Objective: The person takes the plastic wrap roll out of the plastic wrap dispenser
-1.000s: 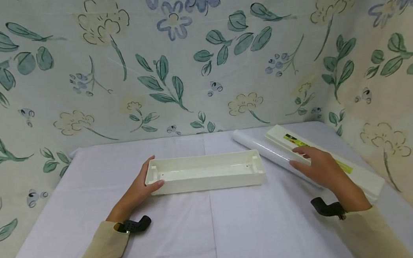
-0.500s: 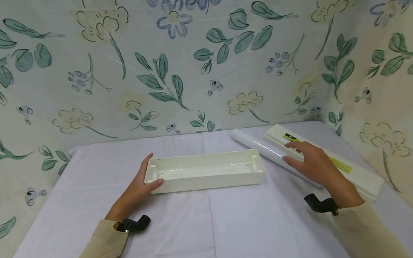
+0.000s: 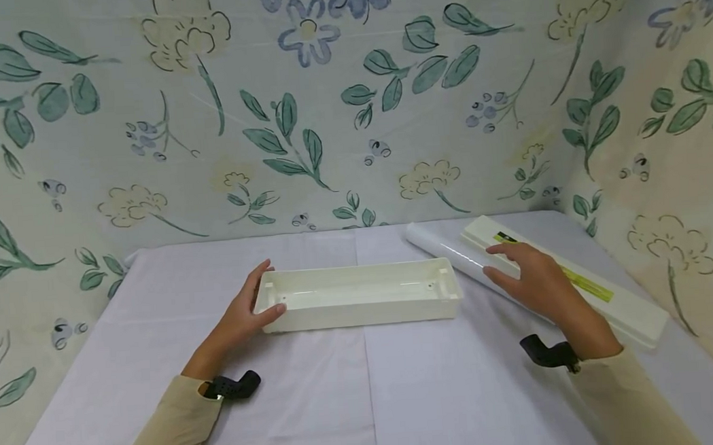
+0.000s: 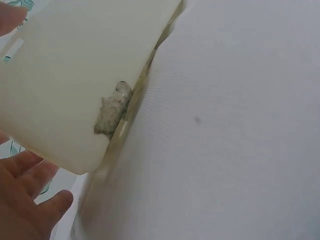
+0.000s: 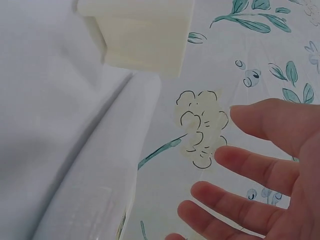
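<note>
A long, cream-white open plastic box [image 3: 362,314] lies across the middle of the table. My left hand [image 3: 240,318] holds its left end, thumb over the front wall and fingers behind the end. In the left wrist view, a grey scuffed patch [image 4: 112,110] marks the box's wall near its lower edge. To the right, a shiny white film roll [image 3: 450,252] lies slanted. My right hand [image 3: 541,283] hovers over the roll with fingers spread and nothing in them. Beneath that hand, partly hidden, is a long cream cover-like piece [image 3: 634,314] with a yellow-green label [image 3: 590,284].
A white cloth [image 3: 318,402] covers the table. Behind and to the right stands a floral-printed backdrop [image 3: 351,127], close to the table's back edge. Each wrist wears a black camera mount [image 3: 234,385]. The roll's far end lies near the box's right end.
My right hand has moved slightly left, from over the labelled piece toward the roll. The left hand keeps its hold, and the box, roll and labelled piece stay in place.
</note>
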